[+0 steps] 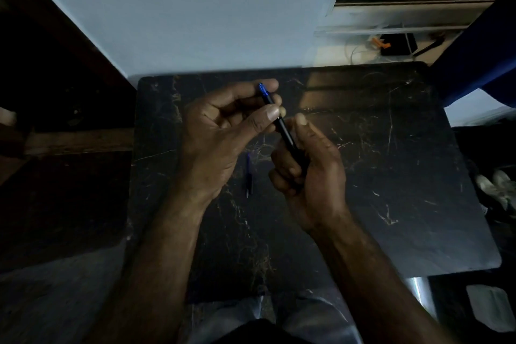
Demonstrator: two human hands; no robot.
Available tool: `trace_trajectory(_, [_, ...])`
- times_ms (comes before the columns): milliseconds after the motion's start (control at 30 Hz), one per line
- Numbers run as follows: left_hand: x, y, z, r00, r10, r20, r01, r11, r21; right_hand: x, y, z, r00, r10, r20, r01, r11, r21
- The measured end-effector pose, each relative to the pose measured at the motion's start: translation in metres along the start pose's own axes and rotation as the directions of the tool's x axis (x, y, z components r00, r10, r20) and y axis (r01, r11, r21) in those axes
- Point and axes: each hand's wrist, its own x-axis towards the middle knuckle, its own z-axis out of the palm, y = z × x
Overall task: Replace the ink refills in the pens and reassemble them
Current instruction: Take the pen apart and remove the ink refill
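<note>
Pen is pinched at its blue end by left hand fingers while right hand fingers curl round the barrel, probably for twisting, above the dark marble tabletop.

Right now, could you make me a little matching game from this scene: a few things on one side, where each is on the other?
Things:
1. left hand
2. right hand
3. pen
4. second pen

Places:
A. lying on the black table
B. gripping the pen's lower barrel
C. pinching the pen near its blue end
D. held up between both hands

Pairs: 1-C, 2-B, 3-D, 4-A
</note>
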Motion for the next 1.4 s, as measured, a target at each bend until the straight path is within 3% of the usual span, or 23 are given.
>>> trace_trajectory(133, [0.000, 0.001, 0.002, 0.994, 0.032, -0.100, -0.031, 0.999, 0.011, -0.004, 0.002, -0.001, 0.997, -0.079, 0.008, 0.079, 0.997, -0.019])
trace_trajectory(267, [0.002, 0.005, 0.009, 0.993, 0.048, -0.103, -0.045, 0.999, 0.031, -0.003, 0.005, -0.002, 0.991, -0.131, -0.020, 0.131, 0.991, -0.004])
trace_trajectory(533, [0.008, 0.000, 0.017, 0.996, 0.057, -0.064, -0.052, 0.995, 0.080, 0.000, 0.007, -0.011, 0.998, -0.004, -0.057, 0.001, 0.998, -0.059])
trace_trajectory(733, [0.010, -0.003, 0.016, 0.992, 0.072, -0.099, -0.064, 0.995, 0.082, -0.001, 0.004, -0.017, 0.995, -0.098, -0.025, 0.097, 0.995, -0.032])
trace_trajectory(967, [0.014, -0.015, 0.014, 0.998, 0.034, -0.049, -0.033, 0.999, 0.014, 0.003, 0.008, -0.017, 0.997, -0.011, -0.073, 0.004, 0.996, -0.084])
trace_trajectory(1167, [0.014, -0.025, 0.013, 0.998, 0.048, -0.033, -0.047, 0.999, 0.010, 0.001, 0.004, -0.025, 0.986, -0.158, -0.044, 0.147, 0.973, -0.178])
trace_trajectory(1400, [0.017, -0.029, 0.009, 0.999, 0.007, 0.038, -0.007, 1.000, -0.010, 0.001, 0.008, -0.024, 0.998, -0.010, -0.054, 0.002, 0.990, -0.144])
